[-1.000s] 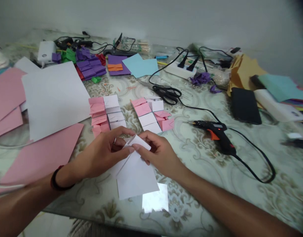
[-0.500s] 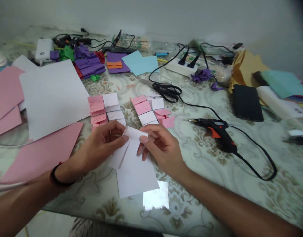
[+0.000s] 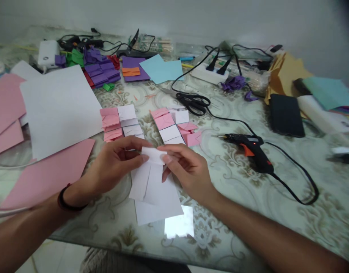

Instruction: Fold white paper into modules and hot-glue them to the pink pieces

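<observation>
Between my two hands is a small folded white paper [image 3: 150,178], its top edge turned over as a flap and a slit running down its middle. My left hand [image 3: 121,161] pinches the flap's left end with thumb and fingers. At its right end my right hand [image 3: 186,167] does the same. Under the folded piece lies a flat white sheet [image 3: 160,210] on the table. Just beyond my hands are two blocks of folded pink and white paper, the left block [image 3: 121,123] partly covered by my left hand and the right block [image 3: 173,125] beside it.
A black hot glue gun [image 3: 250,148] lies to the right, its cord looping nearby. Black-handled scissors [image 3: 193,102] rest behind the blocks. A large white sheet [image 3: 60,110] and pink paper [image 3: 53,174] lie left. A white power strip [image 3: 210,72] and purple folded papers [image 3: 103,72] sit farther back.
The folded white paper has turned to face me more squarely, its lower part swinging slightly right. Its flap now lies flatter between my fingers. Both hands keep their pinch.
</observation>
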`<state>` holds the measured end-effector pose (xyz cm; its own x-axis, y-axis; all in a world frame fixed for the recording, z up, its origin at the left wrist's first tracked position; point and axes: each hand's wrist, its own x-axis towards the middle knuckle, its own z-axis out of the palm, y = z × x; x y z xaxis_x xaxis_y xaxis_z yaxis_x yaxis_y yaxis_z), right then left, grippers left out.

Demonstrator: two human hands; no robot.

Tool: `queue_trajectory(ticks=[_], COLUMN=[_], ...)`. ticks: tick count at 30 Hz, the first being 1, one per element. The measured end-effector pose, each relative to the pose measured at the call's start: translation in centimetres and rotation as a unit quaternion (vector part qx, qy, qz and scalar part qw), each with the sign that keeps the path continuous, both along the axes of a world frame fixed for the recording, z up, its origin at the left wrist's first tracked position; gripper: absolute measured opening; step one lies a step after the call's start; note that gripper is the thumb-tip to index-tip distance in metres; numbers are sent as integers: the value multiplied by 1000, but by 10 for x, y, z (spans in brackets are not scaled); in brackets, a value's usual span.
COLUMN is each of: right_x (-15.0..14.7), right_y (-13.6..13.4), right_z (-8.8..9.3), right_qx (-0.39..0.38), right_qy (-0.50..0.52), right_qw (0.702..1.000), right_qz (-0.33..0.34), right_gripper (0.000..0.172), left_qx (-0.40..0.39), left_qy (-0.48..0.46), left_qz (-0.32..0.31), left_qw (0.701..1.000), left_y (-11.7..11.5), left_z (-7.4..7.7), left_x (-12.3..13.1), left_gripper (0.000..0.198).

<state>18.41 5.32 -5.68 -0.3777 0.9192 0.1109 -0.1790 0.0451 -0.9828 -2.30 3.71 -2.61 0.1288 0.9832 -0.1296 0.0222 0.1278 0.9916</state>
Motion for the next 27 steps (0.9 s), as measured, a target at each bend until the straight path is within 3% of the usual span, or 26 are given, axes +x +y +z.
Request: queue_trajectory(ticks=[8,20,27], right_x=[-1,-2,-2], right_y=[1,1,0], right_z=[-3,-3,-3], right_qx=[2,-12,-20], right_qy=[-17,-55,-50], right_qw=[1000,998,998], right_qz=[-24,-34,-29], right_gripper=[18,15,12], left_qx=[-17,-19,-73], left_qy=[-32,20,118], left_qz=[3,9,-58], left_qw=[999,1000,989], left_y=[0,0,1], left_z=[-1,2,-2], left_x=[-1,-1,-5], left_gripper=[21,28,29])
